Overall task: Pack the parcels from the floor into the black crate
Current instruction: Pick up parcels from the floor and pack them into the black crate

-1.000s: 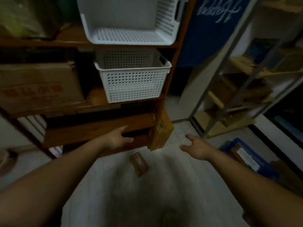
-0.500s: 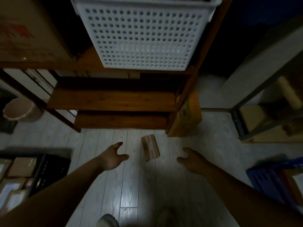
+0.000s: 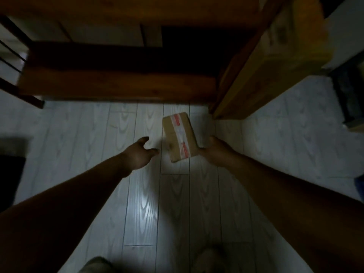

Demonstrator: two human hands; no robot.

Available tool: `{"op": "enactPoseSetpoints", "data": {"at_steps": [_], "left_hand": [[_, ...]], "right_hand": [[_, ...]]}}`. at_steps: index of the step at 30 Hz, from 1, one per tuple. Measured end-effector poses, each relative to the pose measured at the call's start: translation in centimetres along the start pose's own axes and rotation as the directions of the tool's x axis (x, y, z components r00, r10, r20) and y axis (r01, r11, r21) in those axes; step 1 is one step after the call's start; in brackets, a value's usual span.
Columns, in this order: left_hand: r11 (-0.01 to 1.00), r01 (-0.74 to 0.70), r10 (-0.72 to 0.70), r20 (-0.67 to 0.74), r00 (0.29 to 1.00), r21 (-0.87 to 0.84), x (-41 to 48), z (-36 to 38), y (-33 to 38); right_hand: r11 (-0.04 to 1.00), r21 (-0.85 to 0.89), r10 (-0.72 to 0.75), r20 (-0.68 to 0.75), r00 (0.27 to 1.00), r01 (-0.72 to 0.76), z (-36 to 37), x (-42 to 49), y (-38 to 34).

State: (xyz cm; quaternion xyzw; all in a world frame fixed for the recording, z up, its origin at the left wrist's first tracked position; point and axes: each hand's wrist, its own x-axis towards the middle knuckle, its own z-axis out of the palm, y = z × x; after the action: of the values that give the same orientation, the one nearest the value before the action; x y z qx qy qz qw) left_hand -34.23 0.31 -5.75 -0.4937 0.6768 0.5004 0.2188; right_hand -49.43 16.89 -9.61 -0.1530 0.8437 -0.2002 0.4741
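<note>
A small brown cardboard parcel [image 3: 178, 136] with white and red tape lies in front of the wooden shelf on the pale plank floor. My right hand [image 3: 215, 150] holds it at its near right edge, with the fingers hidden behind the box. To the parcel's left, my left hand [image 3: 140, 154] hovers with spread fingers, a short gap away and holding nothing. At the left border a dark shape, probably the black crate [image 3: 10, 174], is only partly in view.
The low wooden shelf [image 3: 118, 83] spans the top. A large yellow cardboard box [image 3: 275, 64] leans against its right post, just beyond the parcel. A blue crate's corner [image 3: 360, 187] shows at the right border. My shoes [image 3: 208, 259] are at the bottom.
I have bent down, so the floor and parcel are much closer. Both hands dropped toward the parcel; the right hand reached it and took hold of its near right edge.
</note>
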Motion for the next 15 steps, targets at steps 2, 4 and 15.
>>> {"op": "enactPoseSetpoints", "data": {"at_steps": [2,4,15], "left_hand": [[0.999,0.013,-0.013,0.011,1.000,-0.049,4.2,2.5,-1.3],[0.989,0.026,-0.021,0.034,0.999,-0.149,8.4,5.2,-2.4],[0.909,0.111,-0.056,0.146,0.988,-0.402,9.5,8.9,-3.1]], "right_hand": [[0.999,0.031,0.027,-0.028,0.999,-0.026,2.6,4.0,1.6],[0.995,0.081,0.064,-0.068,0.996,-0.058,4.8,7.6,3.2],[0.936,0.340,0.129,-0.097,0.987,-0.089,8.7,7.1,3.6]]}}
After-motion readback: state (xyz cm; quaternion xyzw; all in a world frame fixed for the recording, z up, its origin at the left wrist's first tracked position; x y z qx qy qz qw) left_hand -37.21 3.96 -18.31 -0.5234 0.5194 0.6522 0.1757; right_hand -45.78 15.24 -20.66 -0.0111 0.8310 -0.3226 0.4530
